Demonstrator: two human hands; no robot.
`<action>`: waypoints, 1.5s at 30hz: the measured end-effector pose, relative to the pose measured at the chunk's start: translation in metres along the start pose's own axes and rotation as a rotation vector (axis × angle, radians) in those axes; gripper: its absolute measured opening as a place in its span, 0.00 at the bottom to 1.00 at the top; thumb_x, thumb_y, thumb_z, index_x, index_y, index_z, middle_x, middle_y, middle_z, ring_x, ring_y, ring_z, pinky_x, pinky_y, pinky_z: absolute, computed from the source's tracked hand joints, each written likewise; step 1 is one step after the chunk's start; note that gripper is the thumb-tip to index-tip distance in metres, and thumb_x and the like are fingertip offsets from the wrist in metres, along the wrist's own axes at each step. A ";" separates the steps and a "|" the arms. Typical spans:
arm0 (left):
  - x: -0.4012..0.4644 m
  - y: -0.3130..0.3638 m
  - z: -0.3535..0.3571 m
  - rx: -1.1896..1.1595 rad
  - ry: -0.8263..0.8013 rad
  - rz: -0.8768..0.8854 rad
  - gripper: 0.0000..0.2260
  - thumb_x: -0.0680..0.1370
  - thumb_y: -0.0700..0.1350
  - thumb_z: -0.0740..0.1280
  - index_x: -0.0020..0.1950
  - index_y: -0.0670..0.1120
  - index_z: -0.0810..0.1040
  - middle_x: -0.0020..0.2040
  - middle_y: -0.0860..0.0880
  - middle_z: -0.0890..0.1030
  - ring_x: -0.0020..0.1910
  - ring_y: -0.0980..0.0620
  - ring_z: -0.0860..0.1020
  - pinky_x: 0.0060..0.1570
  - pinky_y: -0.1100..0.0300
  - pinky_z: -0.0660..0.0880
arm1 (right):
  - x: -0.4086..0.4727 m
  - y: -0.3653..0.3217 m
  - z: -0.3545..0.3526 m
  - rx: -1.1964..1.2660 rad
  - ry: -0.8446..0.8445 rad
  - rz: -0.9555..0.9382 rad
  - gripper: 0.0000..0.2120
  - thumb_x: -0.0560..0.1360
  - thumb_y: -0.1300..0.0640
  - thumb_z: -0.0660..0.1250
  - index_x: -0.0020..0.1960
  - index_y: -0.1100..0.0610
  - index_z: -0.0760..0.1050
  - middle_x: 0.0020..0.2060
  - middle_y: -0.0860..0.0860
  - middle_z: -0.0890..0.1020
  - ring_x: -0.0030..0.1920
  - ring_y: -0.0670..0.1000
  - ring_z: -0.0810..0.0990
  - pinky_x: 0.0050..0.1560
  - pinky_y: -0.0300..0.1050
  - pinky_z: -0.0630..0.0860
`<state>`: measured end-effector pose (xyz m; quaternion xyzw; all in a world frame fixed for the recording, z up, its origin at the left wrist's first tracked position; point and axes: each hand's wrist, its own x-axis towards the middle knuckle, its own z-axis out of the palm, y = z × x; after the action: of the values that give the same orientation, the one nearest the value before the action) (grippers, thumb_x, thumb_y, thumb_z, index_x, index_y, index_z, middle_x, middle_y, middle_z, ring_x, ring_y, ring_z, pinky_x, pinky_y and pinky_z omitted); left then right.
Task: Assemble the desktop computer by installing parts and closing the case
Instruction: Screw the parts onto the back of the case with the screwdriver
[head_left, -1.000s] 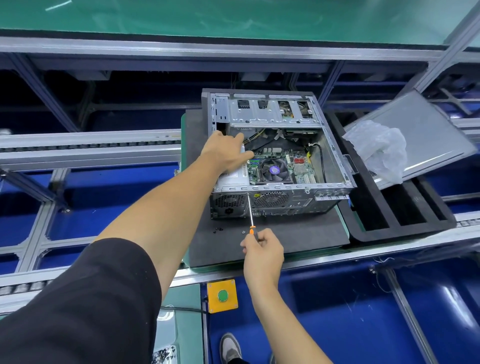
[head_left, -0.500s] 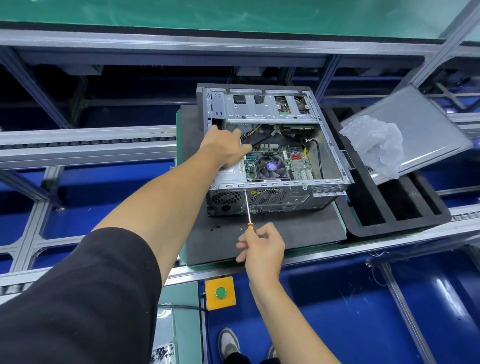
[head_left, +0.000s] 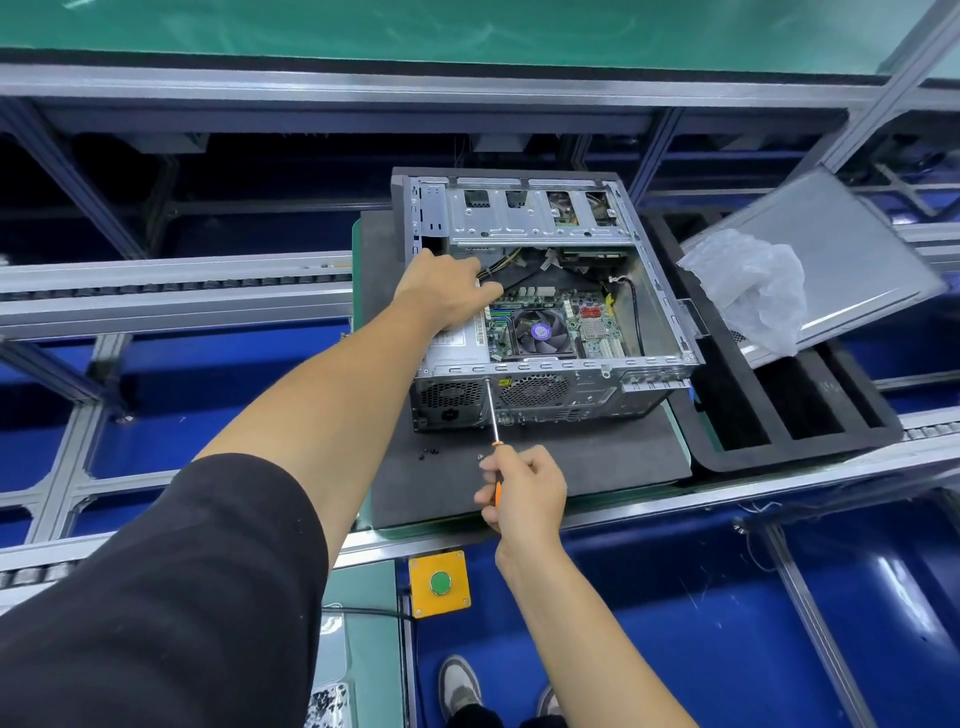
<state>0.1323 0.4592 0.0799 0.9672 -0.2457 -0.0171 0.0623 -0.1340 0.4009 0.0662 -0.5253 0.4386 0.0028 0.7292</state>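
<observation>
An open grey metal desktop computer case (head_left: 545, 306) lies on its side on a dark grey foam mat (head_left: 571, 467) on the conveyor bench (head_left: 779, 475), its side panel off so the green motherboard with a black round cooling fan (head_left: 540, 332) shows inside. The left hand (head_left: 447, 296) reaches into the case at its left, resting on the silver power supply box (head_left: 457, 345); its fingers are hidden behind the back of the hand, so I cannot tell how its grip is set. The right hand (head_left: 524, 491) has its grip clamped round the orange handle of a slim screwdriver (head_left: 491, 415), whose metal shaft slants up to the case's rear panel, the tip touching near the top edge between the 2 round vent grilles. A few small dark screws (head_left: 428, 453) lie on the mat just left of that hand. To the right, a black foam tray with long slots (head_left: 810, 415) holds a tilted grey metal side panel (head_left: 852, 260) with a crumpled clear plastic bag (head_left: 753, 291) on it.
</observation>
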 end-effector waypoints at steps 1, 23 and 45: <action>0.000 0.000 0.000 -0.001 0.004 -0.001 0.21 0.79 0.59 0.49 0.46 0.45 0.73 0.31 0.45 0.76 0.33 0.46 0.72 0.55 0.47 0.67 | 0.000 -0.001 0.000 0.024 -0.033 0.034 0.07 0.76 0.64 0.66 0.40 0.58 0.73 0.29 0.53 0.78 0.24 0.50 0.76 0.21 0.37 0.64; -0.118 0.034 0.014 -0.457 0.569 -0.304 0.09 0.79 0.54 0.66 0.58 0.53 0.75 0.58 0.51 0.71 0.57 0.49 0.65 0.58 0.54 0.58 | 0.011 -0.003 -0.008 0.008 -0.184 0.207 0.10 0.78 0.61 0.59 0.45 0.63 0.77 0.24 0.50 0.75 0.21 0.47 0.66 0.20 0.38 0.59; -0.170 0.099 0.042 -1.874 0.073 -0.696 0.17 0.85 0.55 0.61 0.56 0.41 0.75 0.49 0.43 0.87 0.48 0.46 0.87 0.42 0.60 0.82 | 0.012 -0.002 -0.021 -0.075 -0.184 0.157 0.10 0.77 0.59 0.60 0.45 0.62 0.78 0.26 0.52 0.76 0.23 0.48 0.68 0.22 0.39 0.61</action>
<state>-0.0671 0.4491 0.0511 0.5459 0.1658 -0.1916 0.7986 -0.1396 0.3782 0.0587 -0.5137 0.4092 0.1246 0.7437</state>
